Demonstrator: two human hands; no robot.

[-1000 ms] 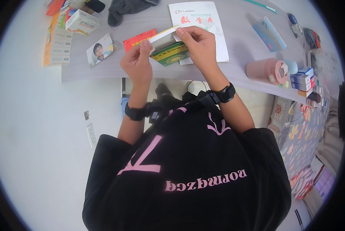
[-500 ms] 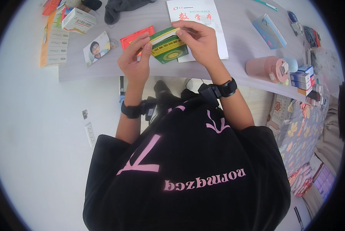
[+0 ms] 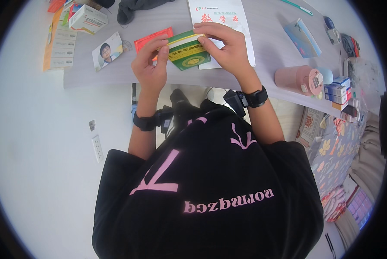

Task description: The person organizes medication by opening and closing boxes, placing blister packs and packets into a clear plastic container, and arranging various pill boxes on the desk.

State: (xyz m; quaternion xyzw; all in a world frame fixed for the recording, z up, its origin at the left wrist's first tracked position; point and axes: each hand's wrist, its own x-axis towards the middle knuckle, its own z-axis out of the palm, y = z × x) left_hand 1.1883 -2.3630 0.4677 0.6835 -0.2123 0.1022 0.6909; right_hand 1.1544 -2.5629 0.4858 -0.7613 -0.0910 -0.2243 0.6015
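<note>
Grained desk [image 3: 269, 47], boxy green carton [image 3: 188, 55]

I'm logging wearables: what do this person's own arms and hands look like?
The left hand and right hand show no gloves. On both sides, a wide black wrist strap carries a dark, boxy module. Loose, short black sleeves leave the forearms bare; the black T-shirt bears pink shapes and lettering.

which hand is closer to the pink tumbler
The right. The right hand grips the right end of the green box, left of the pink tumbler; the left hand, at the box's left end, is farther left.
</note>
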